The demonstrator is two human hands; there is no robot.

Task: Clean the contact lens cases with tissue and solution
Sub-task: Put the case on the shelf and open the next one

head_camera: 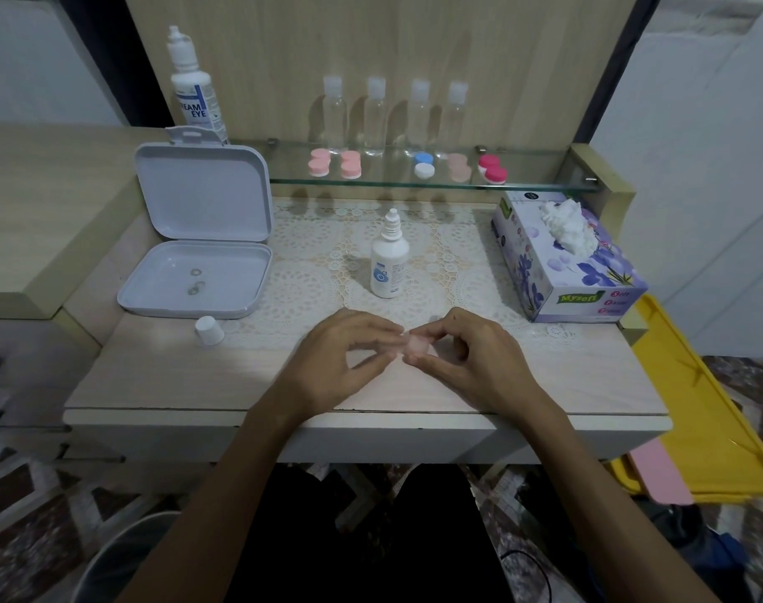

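A pale pink contact lens case (415, 344) is held low over the table front, between both hands. My left hand (340, 359) pinches its left end with curled fingers. My right hand (466, 354) pinches its right end. A small solution bottle (389, 258) stands uncapped just behind the hands, and its white cap (209, 329) lies to the left. A tissue box (566, 258) with a tissue sticking out sits at the right. Several more lens cases (351, 164) in pink, blue-white and red line the glass shelf (523, 185).
An open white plastic box (196, 254) with small rings inside sits at the left. A tall solution bottle (196, 93) stands behind it. Several clear empty bottles (375, 115) stand on the shelf. A yellow tray (697, 406) lies right of the table, and a bin (122, 554) stands below left.
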